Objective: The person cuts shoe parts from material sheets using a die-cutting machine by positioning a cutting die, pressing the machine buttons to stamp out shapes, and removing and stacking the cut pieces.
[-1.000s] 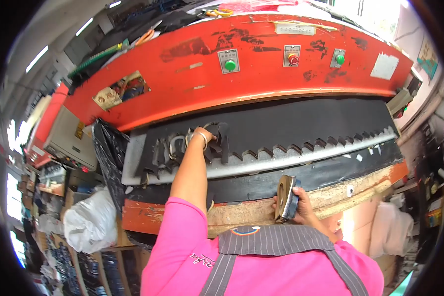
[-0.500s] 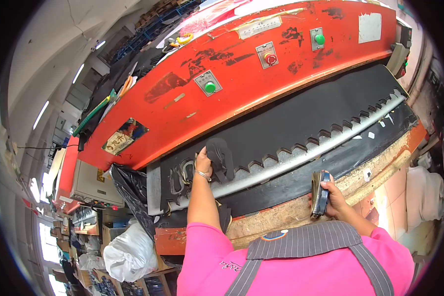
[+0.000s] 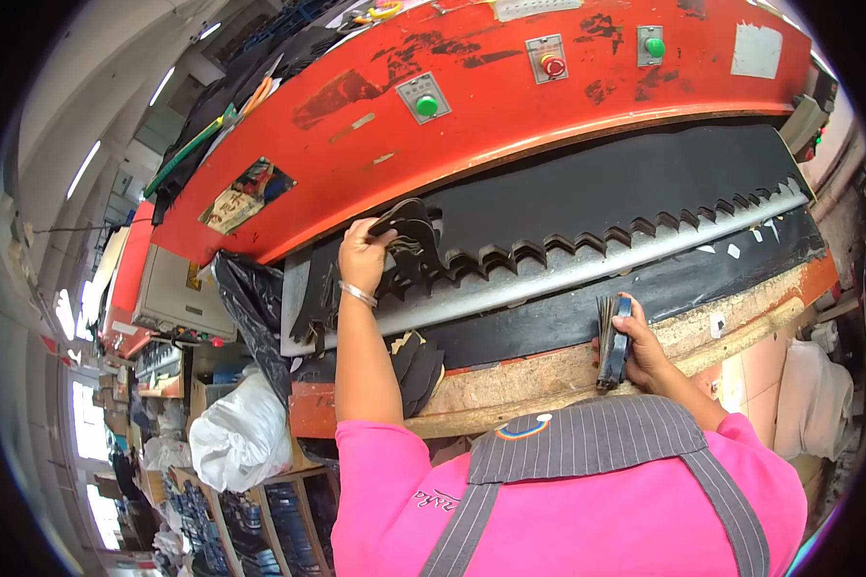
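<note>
My left hand (image 3: 364, 255) is closed on a fanned bunch of black cut-out sheet pieces (image 3: 409, 229), lifted at the left end of the black sheet material (image 3: 606, 188). That material lies in layers, with a scalloped cut edge along its front. My right hand (image 3: 645, 344) grips a blue-edged cutting die (image 3: 622, 337) upright over the front edge of the bed, thumb on top. Dark thin layers show along the die's left side; whether they are inside it I cannot tell. Cut black pieces (image 3: 419, 370) lie below my left forearm.
A red press beam (image 3: 510, 115) with green buttons (image 3: 426, 106) and a red button (image 3: 552, 65) spans the far side. A pale metal strip (image 3: 510, 285) runs before the sheets. Black plastic (image 3: 255, 303) and a white bag (image 3: 241, 433) are at left.
My left hand has raised several black pieces, which now fan apart above the sheets. My right hand still holds the die near the front edge. The view has shifted slightly.
</note>
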Available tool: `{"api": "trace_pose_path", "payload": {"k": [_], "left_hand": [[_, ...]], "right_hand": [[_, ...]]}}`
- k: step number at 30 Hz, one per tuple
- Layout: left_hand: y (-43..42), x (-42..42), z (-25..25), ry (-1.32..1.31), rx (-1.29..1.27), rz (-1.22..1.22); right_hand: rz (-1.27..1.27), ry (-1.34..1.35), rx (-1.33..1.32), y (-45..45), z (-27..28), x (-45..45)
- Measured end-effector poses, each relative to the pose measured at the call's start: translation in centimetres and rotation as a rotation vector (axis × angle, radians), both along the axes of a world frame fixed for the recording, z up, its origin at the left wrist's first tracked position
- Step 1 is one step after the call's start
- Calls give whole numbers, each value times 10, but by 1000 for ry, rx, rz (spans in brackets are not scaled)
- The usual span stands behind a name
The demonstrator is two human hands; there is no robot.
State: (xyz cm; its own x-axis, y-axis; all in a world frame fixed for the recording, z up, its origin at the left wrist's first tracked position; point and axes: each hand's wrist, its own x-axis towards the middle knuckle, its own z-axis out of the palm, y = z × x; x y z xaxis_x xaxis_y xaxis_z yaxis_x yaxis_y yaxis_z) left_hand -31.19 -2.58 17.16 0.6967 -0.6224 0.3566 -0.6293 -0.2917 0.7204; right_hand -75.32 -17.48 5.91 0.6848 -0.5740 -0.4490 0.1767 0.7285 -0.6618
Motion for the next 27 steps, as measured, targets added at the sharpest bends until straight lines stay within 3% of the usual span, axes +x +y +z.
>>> {"api": "trace_pose_path", "payload": {"k": [2, 4, 6, 8, 10, 12, 14, 16, 18, 19, 20, 22, 24, 26, 27], "left_hand": [[22, -20, 7, 68, -401, -50], [53, -42, 17, 289, -597, 50], [83, -55, 11, 271, -766, 35], [118, -62, -7, -279, -427, 55], [152, -81, -16, -280, -22, -95], [174, -112, -31, -351, 462, -6], [181, -126, -16, -487, 491, 50], [179, -133, -16, 312, 172, 51], [149, -160, -9, 899, -50, -213], [128, -172, -20, 1041, 2, -307], [109, -184, -31, 1176, 68, -392], [76, -203, -56, 1523, 89, -470], [41, -243, -46, 1569, -37, -357], [35, -251, -67, 1625, -23, -331], [31, -259, -79, 1662, -64, -308]], "right_hand": [[14, 14, -4, 0, 7, 1], [31, 23, 9, 0, 14, 3], [47, 30, -1, -1, 13, 6], [57, 47, -2, -2, 14, 11], [109, 83, -63, -4, 15, 16], [137, 133, -156, -2, 25, 25], [266, 222, -523, -7, 26, 32], [389, 260, -1196, -10, 31, 39], [531, -38, -1607, -12, 47, 52], [516, -345, -1797, -14, 55, 64], [702, -481, -1846, -10, 68, 77], [551, -666, -2291, -2, 82, 73], [543, -671, -2455, 4, 69, 71], [526, -665, -2518, -6, 61, 60], [714, -567, -2431, -14, 61, 50]]}}
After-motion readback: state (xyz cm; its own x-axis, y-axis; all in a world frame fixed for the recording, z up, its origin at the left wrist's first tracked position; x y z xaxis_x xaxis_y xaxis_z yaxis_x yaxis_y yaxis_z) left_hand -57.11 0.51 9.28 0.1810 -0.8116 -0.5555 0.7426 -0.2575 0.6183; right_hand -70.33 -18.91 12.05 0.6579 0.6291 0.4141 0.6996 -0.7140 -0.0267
